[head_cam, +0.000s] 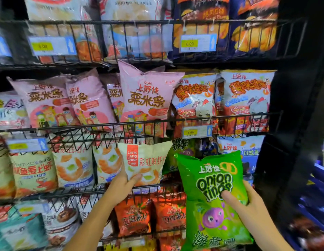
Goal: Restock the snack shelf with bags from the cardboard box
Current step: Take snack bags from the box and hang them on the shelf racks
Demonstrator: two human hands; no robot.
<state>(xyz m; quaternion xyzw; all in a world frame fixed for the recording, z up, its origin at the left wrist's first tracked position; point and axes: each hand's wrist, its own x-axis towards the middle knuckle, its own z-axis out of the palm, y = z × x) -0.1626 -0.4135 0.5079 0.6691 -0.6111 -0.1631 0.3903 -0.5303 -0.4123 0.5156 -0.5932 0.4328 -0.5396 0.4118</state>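
Note:
A green onion rings bag hangs upright in front of the wire snack shelf, low and right of centre. My right hand grips its right edge, thumb pressed on the front. My left hand is shut on the lower corner of a cream Lang Lang Crisp shrimp bag that stands in the third row. More green onion rings bags sit behind, partly hidden. The cardboard box is out of view.
Pink corn-stick bags and orange-white bags fill the row above. Orange chip bags sit on the row below my hands. Price tags clip to the wire fronts. A dark upright post bounds the shelf at right.

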